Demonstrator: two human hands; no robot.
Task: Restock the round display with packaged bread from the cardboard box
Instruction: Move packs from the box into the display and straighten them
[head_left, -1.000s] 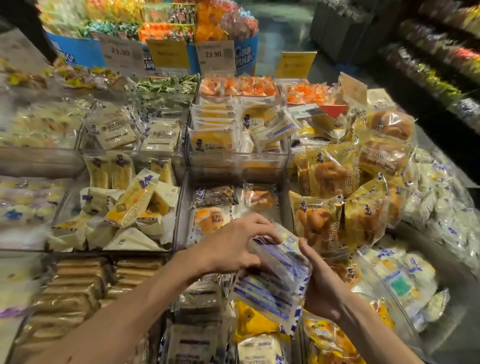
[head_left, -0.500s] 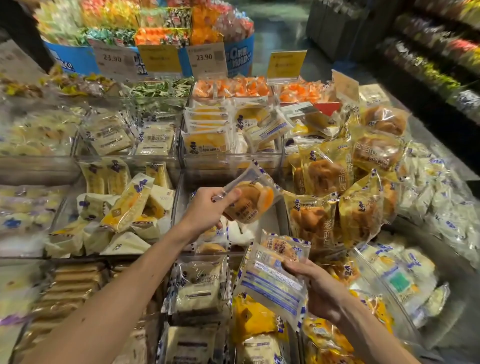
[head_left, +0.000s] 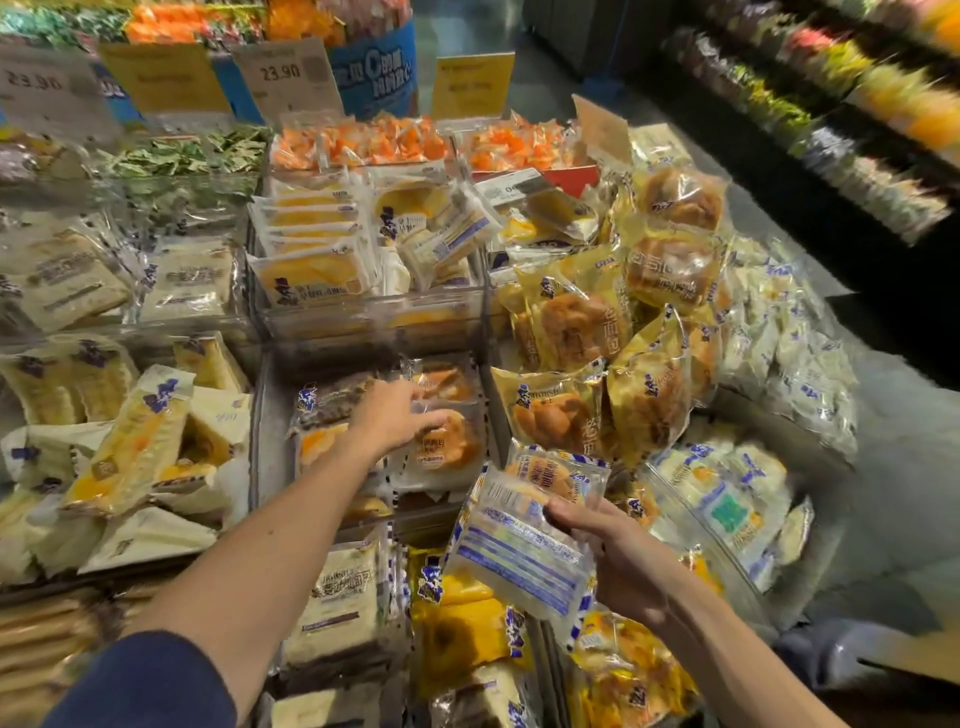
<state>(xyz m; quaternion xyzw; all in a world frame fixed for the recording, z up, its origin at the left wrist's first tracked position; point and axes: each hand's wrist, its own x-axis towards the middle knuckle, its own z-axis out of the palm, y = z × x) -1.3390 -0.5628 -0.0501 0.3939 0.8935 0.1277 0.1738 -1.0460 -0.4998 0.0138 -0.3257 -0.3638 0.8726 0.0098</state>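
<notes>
- While the left hand reaches into the clear bin near the middle of the round display, its thumb lies across the face of a bread packet. Its fingers curl over the packet's top edge, a pinch that seems meant to lay it down label-up.
- That packet sits against the bin's right wall, on top of others already there. Judging by the bare floor along the left wall, the bin is only partly filled.
- The right hand grips a stack of packets, fingers wrapped round its right edge. It hovers just outside the bin's front right corner, over the display's near edge.
- Holding the stack this close likely keeps a supply within reach, so that the left hand can draw one packet at a time.
- The cardboard box is out of view.
</notes>
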